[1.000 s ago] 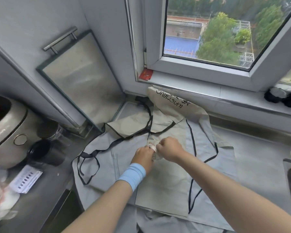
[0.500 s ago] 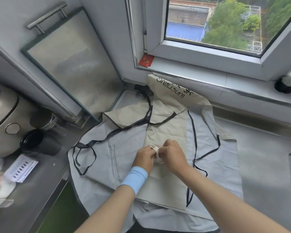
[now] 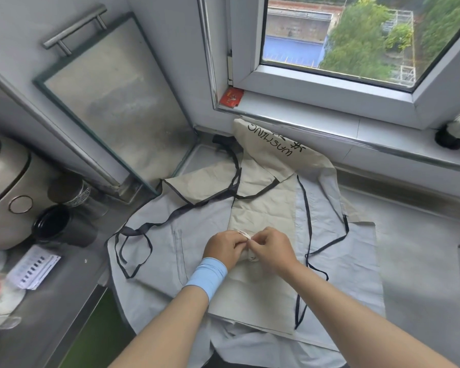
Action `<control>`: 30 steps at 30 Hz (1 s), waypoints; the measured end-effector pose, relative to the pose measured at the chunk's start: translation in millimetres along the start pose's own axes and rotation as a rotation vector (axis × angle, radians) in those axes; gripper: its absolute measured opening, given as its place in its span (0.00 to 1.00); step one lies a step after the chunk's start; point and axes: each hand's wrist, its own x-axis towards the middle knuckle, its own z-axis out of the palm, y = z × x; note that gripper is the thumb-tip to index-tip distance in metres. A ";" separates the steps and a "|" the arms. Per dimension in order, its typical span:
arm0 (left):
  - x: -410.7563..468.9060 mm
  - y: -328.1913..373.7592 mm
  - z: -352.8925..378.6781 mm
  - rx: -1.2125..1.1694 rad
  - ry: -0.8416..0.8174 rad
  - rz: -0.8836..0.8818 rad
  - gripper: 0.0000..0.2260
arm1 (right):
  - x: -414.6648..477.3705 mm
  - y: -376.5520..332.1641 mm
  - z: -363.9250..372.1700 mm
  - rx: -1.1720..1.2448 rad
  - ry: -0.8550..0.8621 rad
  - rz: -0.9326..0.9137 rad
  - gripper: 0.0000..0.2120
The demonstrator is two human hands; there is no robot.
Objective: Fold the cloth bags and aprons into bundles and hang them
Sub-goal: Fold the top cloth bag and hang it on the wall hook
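A grey metal counter (image 3: 420,251) runs under a white-framed window (image 3: 329,83), its surface smooth and dull. Spread flat across most of it is a pale grey apron (image 3: 154,240), thin and creased, with narrow black ties (image 3: 133,251) looping loosely off its left side and trailing down its right. On top lies a beige cloth bag (image 3: 263,208), a long rectangle of stiffer, wrinkled fabric edged in black trim; its far end is propped up against the wall under the sill and shows black printed lettering, upside down and only partly readable. The near edge of the apron hangs over the counter front and is cut off by the picture.

A frosted glass panel (image 3: 112,96) with a dark green rim and a metal bar handle leans against the left wall. Beside it sit a rounded silver appliance (image 3: 6,192), partly out of view, and two dark cylindrical cups (image 3: 61,227).

Both hands meet at the middle of the bag. The left hand (image 3: 225,248), with a light blue band around the wrist, is curled tightly around a small bunched roll of beige fabric. The right hand (image 3: 272,251) pinches the same bundle from the other side, fingertips pressed against a thin white strip wrapped over it. The hands hide most of the bundle, so its shape is hard to make out.
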 end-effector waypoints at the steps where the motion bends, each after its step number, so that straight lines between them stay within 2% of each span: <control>1: 0.0 0.2 0.2 -0.020 0.003 -0.009 0.06 | 0.0 -2.2 2.2 -0.026 0.027 0.018 0.05; 5: -1.8 -2.8 7.5 -0.076 0.030 -0.058 0.04 | 3.6 -9.0 9.6 -0.066 0.103 0.092 0.03; 6: -2.2 -2.8 9.5 -0.093 0.040 -0.069 0.03 | 4.3 -8.4 10.4 -0.063 0.102 0.082 0.06; 8: -1.0 -3.0 12.4 -0.147 0.066 -0.102 0.02 | 5.4 -4.2 12.2 -0.093 0.094 -0.026 0.13; 11: 5.7 -1.4 11.2 -0.254 0.045 -0.235 0.01 | 5.2 5.2 13.2 -0.227 0.078 -0.268 0.10; 16: 13.6 -2.9 7.2 -0.273 -0.017 -0.331 0.02 | 8.5 10.2 13.3 -0.470 0.158 -0.374 0.07; 20: 12.6 -5.5 -1.0 -0.414 0.150 -0.396 0.12 | 13.2 9.0 13.4 -0.617 0.144 -0.437 0.09; 22: 10.2 -8.0 -3.3 -0.355 0.126 -0.348 0.16 | 13.2 7.5 14.4 -0.687 0.152 -0.449 0.13; 25: 7.3 -7.9 0.9 -0.240 -0.031 -0.292 0.20 | 12.9 4.1 11.6 -0.777 0.154 -0.479 0.16; 27: 9.2 -3.5 2.6 -0.080 -0.059 -0.251 0.21 | 14.8 0.5 7.3 -0.828 0.140 -0.504 0.19; 30: 12.8 6.2 -0.9 0.057 -0.089 -0.191 0.22 | 18.3 -6.2 1.5 -0.872 0.148 -0.535 0.18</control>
